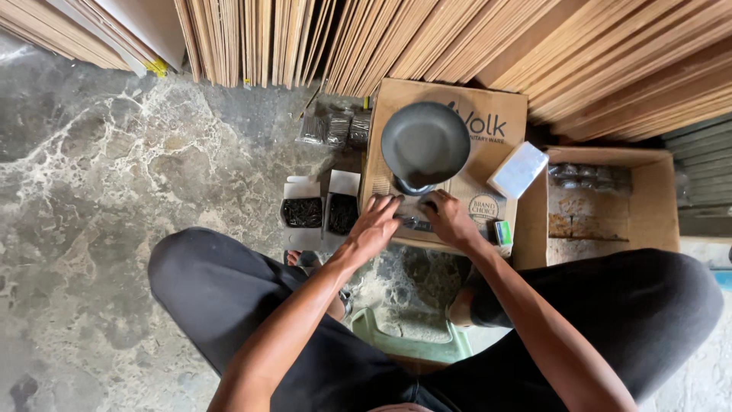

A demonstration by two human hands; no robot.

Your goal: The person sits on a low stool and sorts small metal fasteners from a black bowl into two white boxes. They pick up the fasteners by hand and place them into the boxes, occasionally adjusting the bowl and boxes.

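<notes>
Head view, looking down: a seated person's left hand [375, 221] and right hand [450, 219] meet on a closed cardboard box [427, 103] — fingers curled around a small dark packet [416, 223], partly hidden. Just beyond stands a dark round scale pan [425, 143]; two open boxes of dark screws [322, 213] lie left.

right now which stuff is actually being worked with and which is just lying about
In use:
- left hand and right hand on a small dark packet
- closed cardboard box beneath it
- dark round pan

Lying about:
- two open boxes of dark screws
- small white box
- open carton
- stacked wood sheets
</notes>
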